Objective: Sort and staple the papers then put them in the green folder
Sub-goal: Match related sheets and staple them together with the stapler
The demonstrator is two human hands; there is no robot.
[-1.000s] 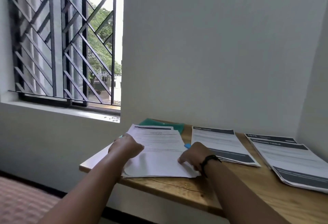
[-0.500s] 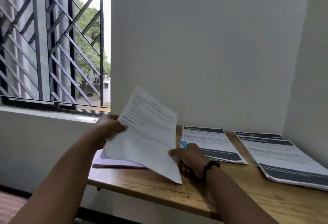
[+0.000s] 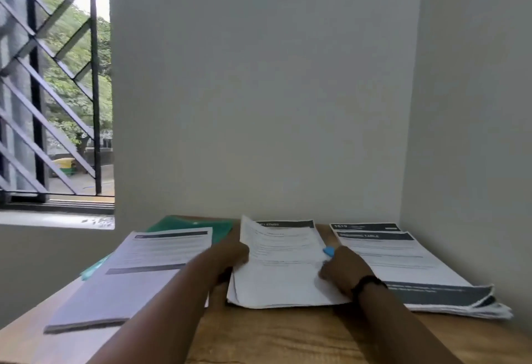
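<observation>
At the wooden table [image 3: 288,340], three paper stacks line the far edge; the green folder [image 3: 198,227] lies at the far left, half under the left stack [image 3: 138,271]. Sorting, by my judgement: my left hand [image 3: 230,254] and right hand [image 3: 342,268] pinch a sheet [image 3: 283,248] onto the middle stack. A blue object [image 3: 328,250] shows beside my right hand. Next, square the edges.

The left hand [image 3: 230,254] and right hand [image 3: 342,265] flank the middle stack [image 3: 282,274] on the table [image 3: 288,335]. Left of the left fingers lies 1 stack [image 3: 138,271], over the folder [image 3: 195,227] behind it. Right of the right fingers lies another stack [image 3: 403,265].
</observation>
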